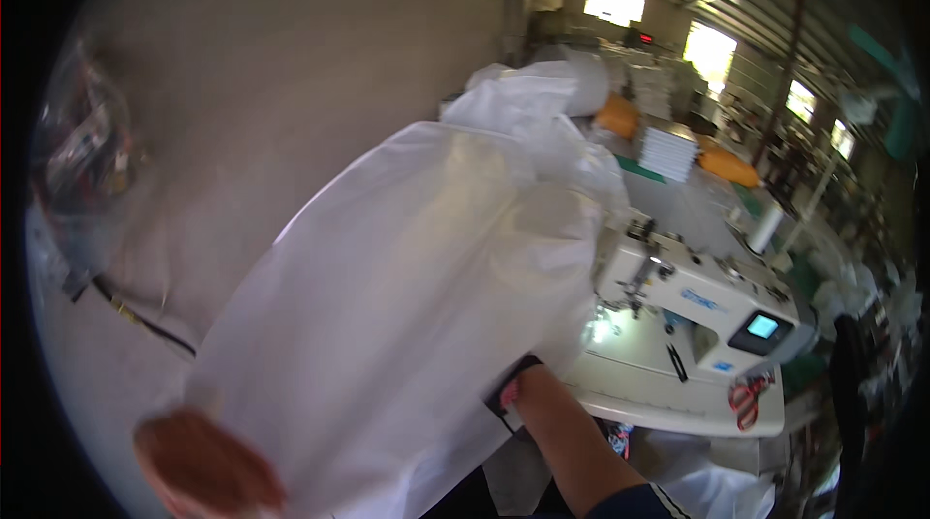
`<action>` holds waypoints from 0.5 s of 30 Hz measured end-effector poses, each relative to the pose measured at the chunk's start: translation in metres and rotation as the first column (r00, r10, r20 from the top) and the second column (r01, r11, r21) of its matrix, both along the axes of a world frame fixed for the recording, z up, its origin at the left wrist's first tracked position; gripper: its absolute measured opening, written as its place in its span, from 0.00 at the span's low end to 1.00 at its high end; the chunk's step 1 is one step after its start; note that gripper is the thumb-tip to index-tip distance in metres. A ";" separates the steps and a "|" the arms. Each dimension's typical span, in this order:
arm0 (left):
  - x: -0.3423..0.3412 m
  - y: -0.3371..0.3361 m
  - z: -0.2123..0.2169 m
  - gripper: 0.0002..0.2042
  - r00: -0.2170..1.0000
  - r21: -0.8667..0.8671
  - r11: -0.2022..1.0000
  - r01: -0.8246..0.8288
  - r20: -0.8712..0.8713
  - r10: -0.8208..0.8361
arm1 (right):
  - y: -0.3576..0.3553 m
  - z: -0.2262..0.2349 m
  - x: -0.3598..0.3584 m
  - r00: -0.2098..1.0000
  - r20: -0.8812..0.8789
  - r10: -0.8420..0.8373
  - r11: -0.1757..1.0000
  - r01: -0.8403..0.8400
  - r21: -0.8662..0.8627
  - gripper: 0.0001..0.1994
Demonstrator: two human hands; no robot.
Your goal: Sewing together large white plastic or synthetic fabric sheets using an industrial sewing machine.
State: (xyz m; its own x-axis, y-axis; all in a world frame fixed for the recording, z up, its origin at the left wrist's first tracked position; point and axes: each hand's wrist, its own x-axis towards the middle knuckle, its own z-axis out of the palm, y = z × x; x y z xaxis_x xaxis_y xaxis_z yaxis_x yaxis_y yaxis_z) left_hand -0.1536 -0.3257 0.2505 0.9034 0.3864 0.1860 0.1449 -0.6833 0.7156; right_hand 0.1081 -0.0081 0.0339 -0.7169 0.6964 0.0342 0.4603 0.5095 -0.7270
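A large sheet of white fabric or film (417, 257) hangs across the middle of the view, its upper part bunched beside the sewing machine. At its lower left corner is my left hand (205, 466), against the sheet's edge; motion smears its fingers, so I cannot make out the grip. My right forearm (581, 437) comes in from the lower right, with a dark band (509, 388) near the wrist. Past that band, the sheet hides my right hand and its fingers. To the right stands a white sewing machine (712, 296) with a lit needle area.
Black tweezers (676, 362) and red-handled scissors (746, 403) lie on the white machine table (630, 403). A white thread cone (765, 228) stands behind the machine. Farther back are a white stack (668, 153) and orange bundles (727, 165). A dark cable (145, 320) crosses the floor at left.
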 end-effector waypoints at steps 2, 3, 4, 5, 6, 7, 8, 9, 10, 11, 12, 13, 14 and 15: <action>0.063 0.010 0.022 0.16 0.979 -0.124 0.981 -0.150 -0.157 0.130 | -0.006 -0.010 0.014 1.000 -0.021 -0.008 0.997 0.010 0.083 0.29; 0.065 0.017 0.011 0.17 0.981 -0.261 0.961 -0.088 -0.193 0.038 | -0.011 -0.012 0.023 0.999 -0.045 0.011 0.993 -0.005 0.121 0.29; 0.063 0.026 -0.013 0.18 0.975 -0.396 0.918 -0.039 -0.217 -0.052 | -0.015 -0.013 0.030 0.997 -0.068 0.035 0.987 -0.024 0.161 0.29; 0.058 0.022 -0.061 0.15 0.977 -0.355 0.932 -0.077 0.160 0.141 | -0.019 -0.018 0.043 0.995 -0.085 0.058 0.978 -0.039 0.203 0.29; 0.057 0.008 -0.109 0.12 0.803 -0.332 0.936 -0.118 0.523 0.286 | -0.037 -0.041 0.067 0.993 -0.094 0.076 0.967 -0.051 0.248 0.29; 0.073 -0.003 -0.125 0.11 0.699 -0.400 0.801 -0.446 0.404 0.590 | -0.062 -0.047 0.106 0.990 -0.099 0.096 0.955 -0.064 0.291 0.29; 0.089 -0.016 -0.143 0.10 0.490 -0.417 0.561 -0.715 0.272 0.828 | -0.051 -0.060 0.068 0.988 -0.101 0.117 0.940 -0.077 0.333 0.29; 0.045 -0.038 -0.247 0.10 0.483 -0.402 0.552 -0.730 0.267 0.834 | -0.069 -0.075 0.074 0.978 -0.117 0.171 0.920 -0.116 0.374 0.29; 0.023 -0.062 -0.347 0.11 0.454 -0.569 0.043 -0.821 -0.606 0.653 | -0.101 -0.113 0.085 0.958 -0.128 0.258 0.892 -0.185 0.412 0.29; 0.084 -0.038 -0.316 0.11 0.541 -0.604 0.113 -0.789 -0.596 0.593 | -0.092 -0.140 0.101 0.976 -0.088 0.199 0.894 -0.144 0.424 0.29; 0.136 -0.056 -0.245 0.19 0.585 -0.851 0.235 -0.469 -0.101 0.805 | -0.099 -0.136 0.096 0.958 -0.110 0.265 0.865 -0.186 0.466 0.29; 0.163 -0.052 -0.205 0.19 0.567 -0.846 0.227 -0.482 -0.104 0.817 | -0.112 -0.136 0.104 0.951 -0.118 0.287 0.860 -0.201 0.470 0.29; 0.183 -0.039 -0.173 0.21 0.603 -0.759 0.210 -0.616 -0.282 0.746 | -0.125 -0.130 0.126 0.936 0.176 0.306 0.778 -0.352 0.521 0.29; 0.196 -0.034 -0.157 0.23 0.593 -0.642 0.208 -0.738 -0.470 0.654 | -0.135 -0.128 0.145 0.850 0.444 0.284 0.693 -0.502 0.518 0.29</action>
